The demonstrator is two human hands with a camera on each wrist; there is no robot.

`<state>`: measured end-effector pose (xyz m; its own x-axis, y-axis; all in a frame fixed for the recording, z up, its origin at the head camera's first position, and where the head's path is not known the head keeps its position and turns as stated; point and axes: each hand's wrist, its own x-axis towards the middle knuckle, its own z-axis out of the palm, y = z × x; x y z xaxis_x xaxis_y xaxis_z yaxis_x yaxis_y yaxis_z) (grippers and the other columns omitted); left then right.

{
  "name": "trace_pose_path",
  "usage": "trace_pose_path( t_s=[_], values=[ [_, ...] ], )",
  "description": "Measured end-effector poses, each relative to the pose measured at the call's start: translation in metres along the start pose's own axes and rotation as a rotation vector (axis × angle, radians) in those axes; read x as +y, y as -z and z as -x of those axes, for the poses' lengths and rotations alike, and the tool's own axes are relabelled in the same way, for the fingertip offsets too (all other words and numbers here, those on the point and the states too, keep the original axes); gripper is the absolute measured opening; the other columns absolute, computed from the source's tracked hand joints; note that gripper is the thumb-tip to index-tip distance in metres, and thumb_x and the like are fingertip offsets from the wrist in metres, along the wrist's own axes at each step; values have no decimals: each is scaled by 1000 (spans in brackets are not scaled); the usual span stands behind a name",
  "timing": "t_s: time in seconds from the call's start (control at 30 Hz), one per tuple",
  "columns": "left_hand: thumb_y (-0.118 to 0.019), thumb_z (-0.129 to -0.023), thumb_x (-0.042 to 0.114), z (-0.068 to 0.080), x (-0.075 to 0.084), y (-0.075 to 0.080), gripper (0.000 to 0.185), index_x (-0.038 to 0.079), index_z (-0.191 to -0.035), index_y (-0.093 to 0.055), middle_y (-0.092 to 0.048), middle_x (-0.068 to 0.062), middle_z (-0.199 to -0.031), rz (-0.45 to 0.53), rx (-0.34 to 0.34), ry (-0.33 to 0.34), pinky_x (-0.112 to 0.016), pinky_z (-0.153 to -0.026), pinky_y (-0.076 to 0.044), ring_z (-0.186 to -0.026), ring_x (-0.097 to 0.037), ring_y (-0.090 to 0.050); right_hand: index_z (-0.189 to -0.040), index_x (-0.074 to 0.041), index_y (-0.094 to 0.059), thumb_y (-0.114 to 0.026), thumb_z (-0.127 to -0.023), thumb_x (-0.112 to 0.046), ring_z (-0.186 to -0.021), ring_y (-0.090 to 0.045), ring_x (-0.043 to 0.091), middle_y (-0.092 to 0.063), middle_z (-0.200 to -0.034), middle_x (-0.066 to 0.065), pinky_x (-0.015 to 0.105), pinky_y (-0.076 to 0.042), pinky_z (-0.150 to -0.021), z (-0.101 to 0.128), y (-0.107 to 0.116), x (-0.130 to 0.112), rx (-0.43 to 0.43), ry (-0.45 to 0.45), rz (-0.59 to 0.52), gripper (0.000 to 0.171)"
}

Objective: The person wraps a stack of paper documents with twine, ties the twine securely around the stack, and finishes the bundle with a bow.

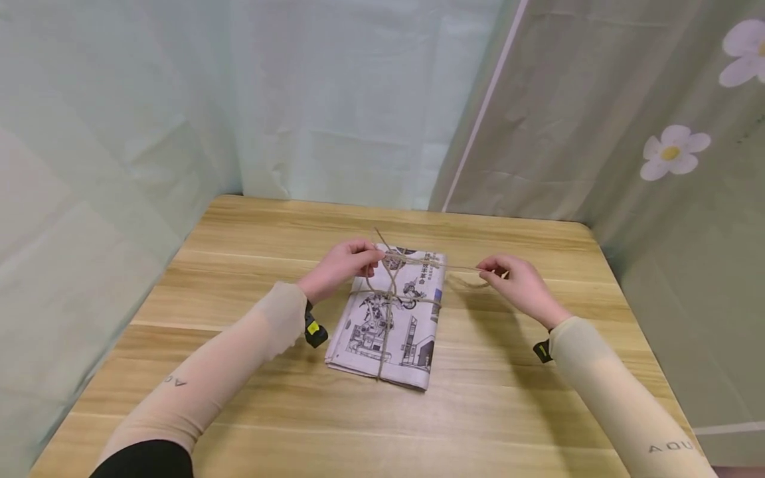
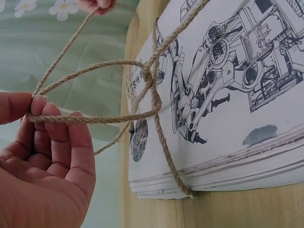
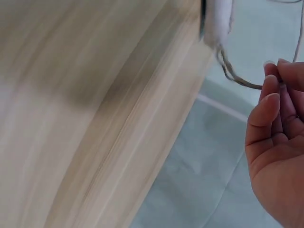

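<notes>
A folded stack of newspapers (image 1: 364, 358) lies on the wooden table, bound crosswise with brown twine (image 1: 385, 332). The strands cross at a knot (image 2: 148, 73) on the top sheet. Above the stack's far left part, my left hand (image 1: 349, 259) pinches twine between thumb and fingers; in the left wrist view a loop (image 2: 95, 118) runs from these fingertips to the knot. My right hand (image 1: 516, 282), right of the stack, pinches another length of the twine (image 3: 244, 84) between thumb and fingertips. One strand stretches nearly straight between both hands, over the far end of the papers.
The wooden table (image 1: 251, 392) has rounded far corners. Pale green curtains (image 1: 358, 99) hang behind it and along both sides, with white flowers (image 1: 675, 153) printed at the right. A black wrist camera (image 1: 313, 328) sits below the left hand.
</notes>
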<state>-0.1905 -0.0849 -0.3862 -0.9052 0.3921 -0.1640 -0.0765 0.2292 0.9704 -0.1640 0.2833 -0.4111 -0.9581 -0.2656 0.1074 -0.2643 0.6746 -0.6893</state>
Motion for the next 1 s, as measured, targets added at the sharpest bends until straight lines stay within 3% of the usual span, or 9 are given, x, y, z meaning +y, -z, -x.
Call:
trace_pose_path(
  t_s=[0.23, 0.37, 0.47, 0.57, 0.7, 0.87, 1.0],
  values=[
    [-66, -102, 25, 2, -1, 2, 25, 0, -103, -64, -61, -9, -91, 10, -2, 3, -57, -100, -48, -82, -23, -58, -111, -9, -76, -69, -99, -17, -87, -61, 20, -70, -105, 1, 38, -50, -73, 16, 7, 5, -22, 47, 101, 15],
    [-67, -101, 28, 3, 0, 3, 29, -1, -105, -64, -62, -9, -92, -23, -4, 2, -51, -97, -50, -83, -24, -58, -107, -7, -76, -69, -97, -11, -89, -62, 22, -69, -107, 5, 41, -50, -75, 18, 7, 0, -23, 88, 178, 12],
    [-67, -101, 31, 5, 2, 3, 32, -1, -106, -64, -62, -10, -93, -58, -3, 6, -49, -94, -50, -85, -25, -58, -108, -7, -75, -69, -98, -10, -89, -65, 22, -71, -105, 5, 40, -53, -76, 19, 7, -9, -14, 75, 170, 12],
    [-67, -101, 31, 6, 2, 2, 36, -3, -111, -64, -62, -9, -94, -75, -2, 14, -54, -92, -47, -85, -26, -58, -112, -6, -72, -69, -100, -14, -87, -67, 24, -72, -101, 7, 37, -57, -73, 21, 7, -22, -43, 8, 4, 15],
    [-67, -101, 30, 6, 2, 2, 36, -4, -113, -65, -61, -7, -92, -69, 1, 26, -60, -91, -45, -85, -25, -57, -113, -3, -68, -71, -99, -18, -85, -70, 29, -72, -99, 13, 38, -61, -72, 24, 2, -42, -101, -63, -340, 21],
    [-69, -100, 31, 5, 1, 3, 30, 3, -108, -67, -62, -7, -93, -73, -1, 30, -60, -92, -45, -85, -26, -58, -113, 5, -64, -72, -97, -10, -87, -72, 25, -71, -104, 18, 41, -61, -79, 23, -13, -60, -120, -65, -662, 24],
    [-69, -99, 31, 4, 1, 3, 25, 7, -104, -68, -62, -7, -95, -69, -2, 31, -61, -93, -45, -84, -24, -58, -112, 9, -62, -69, -97, -1, -86, -72, 22, -70, -102, 18, 41, -61, -82, 19, -30, -70, -109, -42, -818, 20]
  ],
)
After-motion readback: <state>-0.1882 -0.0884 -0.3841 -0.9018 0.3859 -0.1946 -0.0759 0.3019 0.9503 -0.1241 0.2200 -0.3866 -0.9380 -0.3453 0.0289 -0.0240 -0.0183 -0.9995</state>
